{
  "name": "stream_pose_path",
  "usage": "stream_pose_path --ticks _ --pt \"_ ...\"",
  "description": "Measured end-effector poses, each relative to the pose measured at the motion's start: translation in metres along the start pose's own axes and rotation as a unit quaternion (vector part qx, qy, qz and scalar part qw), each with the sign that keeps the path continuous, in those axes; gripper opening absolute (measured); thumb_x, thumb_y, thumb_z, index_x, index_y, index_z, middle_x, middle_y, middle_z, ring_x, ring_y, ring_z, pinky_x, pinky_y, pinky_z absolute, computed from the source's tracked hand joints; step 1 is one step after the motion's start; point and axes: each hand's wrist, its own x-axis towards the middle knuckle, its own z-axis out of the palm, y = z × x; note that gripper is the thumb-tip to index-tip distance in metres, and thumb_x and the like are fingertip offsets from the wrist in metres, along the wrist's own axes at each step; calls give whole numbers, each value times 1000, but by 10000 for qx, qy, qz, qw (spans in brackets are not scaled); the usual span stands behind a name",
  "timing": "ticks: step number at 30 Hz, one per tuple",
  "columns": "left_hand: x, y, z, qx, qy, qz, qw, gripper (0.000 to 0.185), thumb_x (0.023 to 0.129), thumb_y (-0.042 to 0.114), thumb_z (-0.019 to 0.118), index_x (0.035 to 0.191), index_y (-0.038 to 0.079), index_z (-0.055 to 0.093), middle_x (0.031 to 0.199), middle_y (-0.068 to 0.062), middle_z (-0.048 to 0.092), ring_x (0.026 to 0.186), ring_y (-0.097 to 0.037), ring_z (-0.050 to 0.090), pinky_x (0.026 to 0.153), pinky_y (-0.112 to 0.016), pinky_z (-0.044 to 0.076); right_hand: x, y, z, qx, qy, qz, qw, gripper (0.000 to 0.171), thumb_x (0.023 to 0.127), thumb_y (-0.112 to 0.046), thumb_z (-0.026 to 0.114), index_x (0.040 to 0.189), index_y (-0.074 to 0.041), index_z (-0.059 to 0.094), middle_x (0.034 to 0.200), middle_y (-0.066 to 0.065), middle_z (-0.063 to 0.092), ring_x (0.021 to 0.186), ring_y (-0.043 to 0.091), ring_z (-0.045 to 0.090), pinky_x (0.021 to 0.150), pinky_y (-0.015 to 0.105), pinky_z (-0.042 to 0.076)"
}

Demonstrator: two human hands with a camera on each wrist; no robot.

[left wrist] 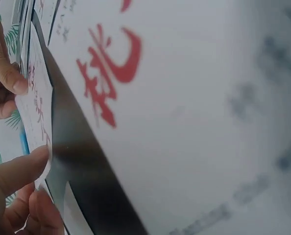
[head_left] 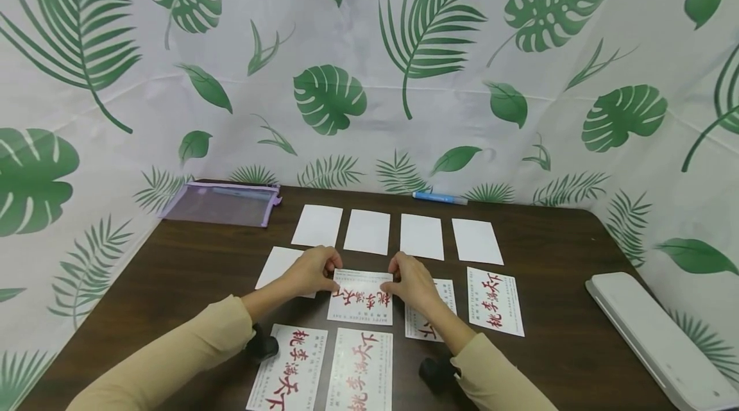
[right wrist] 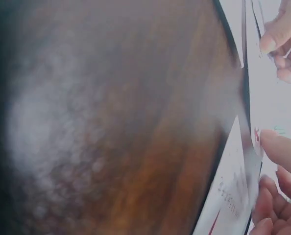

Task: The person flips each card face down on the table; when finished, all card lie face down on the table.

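Now both hands, left hand (head_left: 312, 272) and right hand (head_left: 408, 281), have fingers clamped on the red-lettered card (head_left: 360, 296) just before the blank-card row (head_left: 397, 234), and squaring it likely needs even pulls from both edges.

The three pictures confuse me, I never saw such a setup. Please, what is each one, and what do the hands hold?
No machine here: a person works with bare hands, wearing three cameras. The wide picture comes from the head; the two blurry close-ups come from the wrists.

On the dark table lie blank white cards in a row and cards with red printed characters. At the back are a purple mesh pouch and a blue pen; a white flat device lies at the right.

The left hand and right hand each pinch a side of one printed card.
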Motion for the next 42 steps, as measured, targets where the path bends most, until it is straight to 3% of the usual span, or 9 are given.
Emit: stream_pose_path --ticks 4,9,11,16,21,31,35,39,42 --pt "-2 -1 1 -211 53 -29 9998 31 64 5 83 86 5 61 82 -4 57 74 -13 52 68 -24 45 -1 -1 -1 308 134 30 9994 28 72 -9 79 84 -9 54 67 -3 51 57 11 44 54 23 35" --pt "0 -1 -2 -1313 137 -406 9904 30 71 2 79 94 -1 60 81 -6 61 72 -10 55 63 -19 47 4 1 -3 1324 519 349 9892 20 76 -4 75 86 -4 59 68 0 54 59 10 47 51 20 39" --pt "2 -1 -5 -1968 220 -545 9787 30 75 0 75 99 -5 59 83 -8 60 71 -10 55 63 -19 49 7 2 -4 1851 671 535 9790 17 77 -3 73 88 -1 60 71 3 56 61 10 48 51 18 42" --pt "6 5 -11 -3420 310 -1094 9328 32 84 -1 66 112 -10 54 86 -5 58 74 -8 57 69 -23 54 11 2 -7 2950 937 785 9476 17 80 0 70 93 2 59 74 5 56 61 10 50 52 18 46" --pt "9 12 -16 -3751 429 -1326 9165 32 86 -1 64 114 -10 52 85 -1 55 73 -8 54 65 -20 53 11 -1 -8 3329 1087 770 9335 16 81 2 69 92 1 57 73 5 54 59 9 49 52 18 46" --pt "7 16 -19 -3739 483 -1410 9154 31 85 -2 63 113 -9 53 85 -2 53 71 -8 54 62 -19 52 13 -2 -8 3405 1153 787 9298 19 80 4 69 93 3 55 76 6 54 57 8 49 52 18 45" --pt "10 22 -20 -3823 763 -1371 9106 29 84 -5 62 111 -10 52 85 -2 52 70 -9 55 60 -19 52 12 -6 -8 3027 1638 592 9371 21 80 0 70 96 1 57 84 9 58 67 9 53 58 15 46" --pt "15 30 -21 -4010 1262 -1309 8979 25 82 -9 60 106 -9 53 85 -4 52 69 -9 56 58 -19 52 8 -23 -4 2312 2154 -314 9482 21 78 -3 73 96 -1 61 84 10 61 74 14 57 63 16 48" --pt "17 37 -19 -4130 1515 -1253 8893 23 81 -9 58 103 -7 53 86 -6 52 70 -9 57 58 -20 53 5 -38 4 1809 2154 -1218 9519 22 75 -6 77 93 -1 64 79 9 60 71 17 57 65 24 51"
